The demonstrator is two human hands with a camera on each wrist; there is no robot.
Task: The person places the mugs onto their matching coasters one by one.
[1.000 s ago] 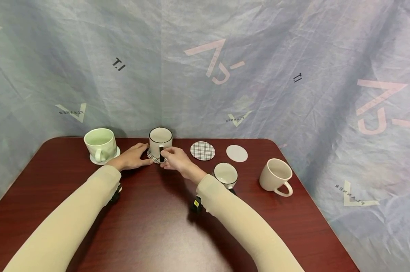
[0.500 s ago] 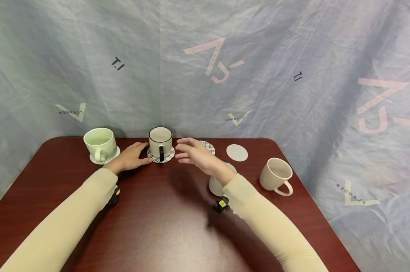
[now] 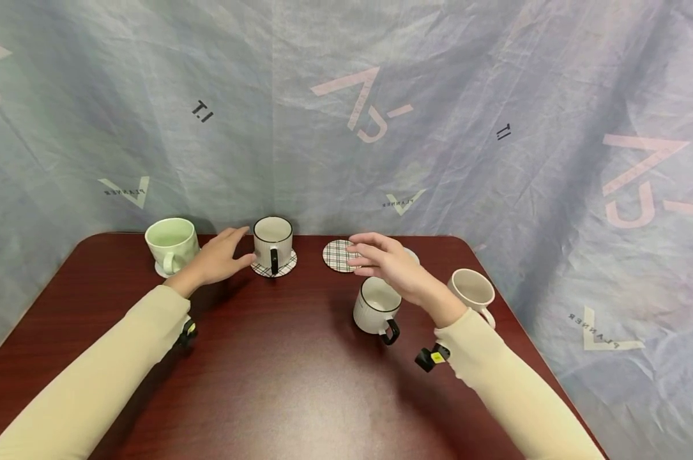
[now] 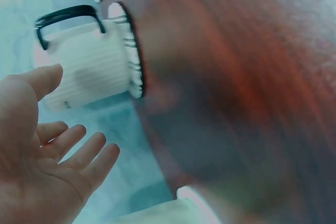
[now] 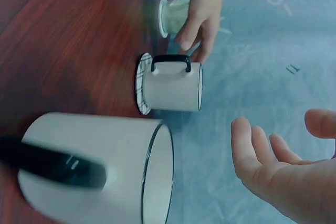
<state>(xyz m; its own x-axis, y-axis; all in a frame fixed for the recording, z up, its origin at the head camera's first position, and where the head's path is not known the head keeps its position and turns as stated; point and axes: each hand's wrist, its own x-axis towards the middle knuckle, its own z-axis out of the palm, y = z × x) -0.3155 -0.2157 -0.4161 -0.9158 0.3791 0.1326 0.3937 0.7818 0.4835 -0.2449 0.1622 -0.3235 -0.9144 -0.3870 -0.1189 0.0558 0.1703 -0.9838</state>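
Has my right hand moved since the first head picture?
Yes: the right hand has moved rightward, away from the black-handled mug standing on a plaid coaster.

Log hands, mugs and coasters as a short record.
left hand: spread beside the rear mug, touch unclear
right hand: holding nothing, raised near the front mug
rear mug: black handle, on a plaid coaster
front mug: black handle, on the table
green mug: on a white coaster
beige mug: rightmost, partly hidden
second plaid coaster: partly hidden
second white coaster: mostly hidden
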